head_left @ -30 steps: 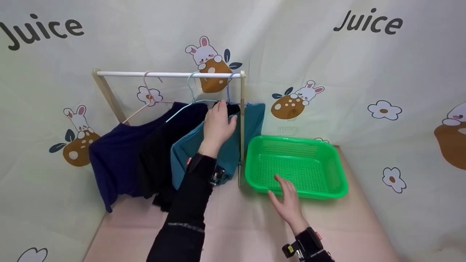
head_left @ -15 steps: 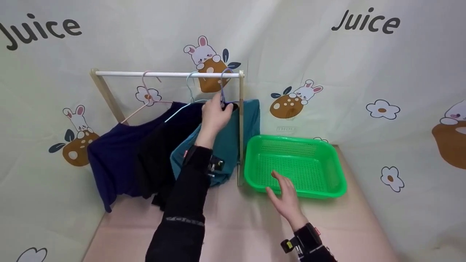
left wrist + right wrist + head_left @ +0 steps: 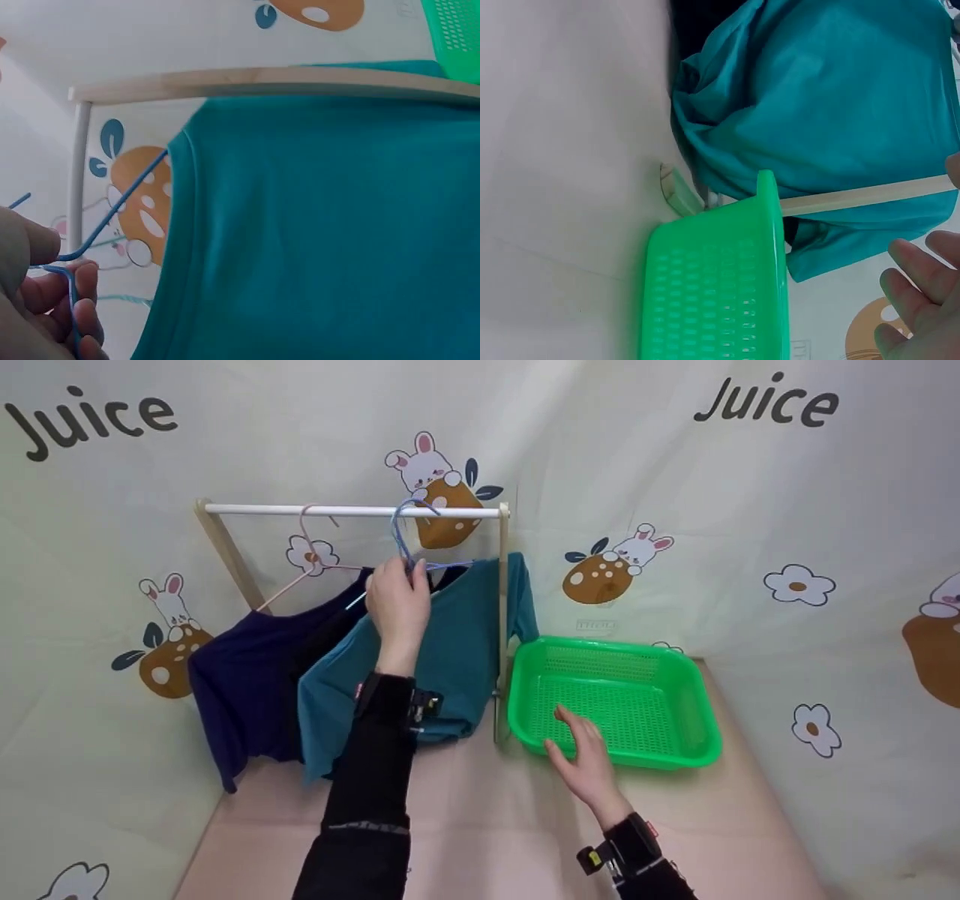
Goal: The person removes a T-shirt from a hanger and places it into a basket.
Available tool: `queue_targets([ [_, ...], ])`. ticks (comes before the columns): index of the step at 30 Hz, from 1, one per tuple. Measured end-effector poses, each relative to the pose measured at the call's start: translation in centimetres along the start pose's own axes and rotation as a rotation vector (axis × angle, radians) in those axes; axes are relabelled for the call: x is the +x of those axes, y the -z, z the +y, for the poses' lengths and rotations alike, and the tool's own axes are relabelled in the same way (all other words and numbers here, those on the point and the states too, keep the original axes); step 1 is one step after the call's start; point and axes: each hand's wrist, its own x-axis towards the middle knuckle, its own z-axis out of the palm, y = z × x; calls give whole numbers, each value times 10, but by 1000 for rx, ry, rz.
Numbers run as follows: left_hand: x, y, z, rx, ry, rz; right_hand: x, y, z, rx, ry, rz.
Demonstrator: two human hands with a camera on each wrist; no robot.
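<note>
My left hand pinches the blue hanger just below its hook, thumb against curled fingers in the left wrist view. A teal shirt hangs from this hanger, whose hook is over the white bar of the rack. Close behind is a light-blue hanger, mostly hidden by my hand, with a black garment largely covered by the teal one. Farther left, a navy shirt hangs on a pink hanger. My right hand holds nothing, its fingers spread at the near rim of the green basket.
The rack's right wooden post stands between the teal shirt's body and its right sleeve, beside the basket. A printed curtain backs the pale pink table.
My left hand has closed on the blue hanger and slid it leftward along the bar, bringing the teal shirt over the black garment. The right hand has barely moved.
</note>
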Motion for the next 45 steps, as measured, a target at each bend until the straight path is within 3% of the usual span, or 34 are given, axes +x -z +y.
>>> queue_targets([
  [7,-13,-7,-28,57,-10,81,0,1,0,4,-17,-13],
  [14,-26,-9,-55,44,-5,191,-3,1,2,-4,-28,-27],
  [22,-36,-8,-75,10,-102,432,-3,4,3,3,-38,-36],
  [29,-33,8,-83,-42,-170,614,-2,7,2,3,-35,-32],
  [35,-29,23,-77,-161,-305,680,7,14,-1,13,-31,-8],
  [45,-32,41,-29,-262,-455,696,53,45,-24,110,-3,69],
])
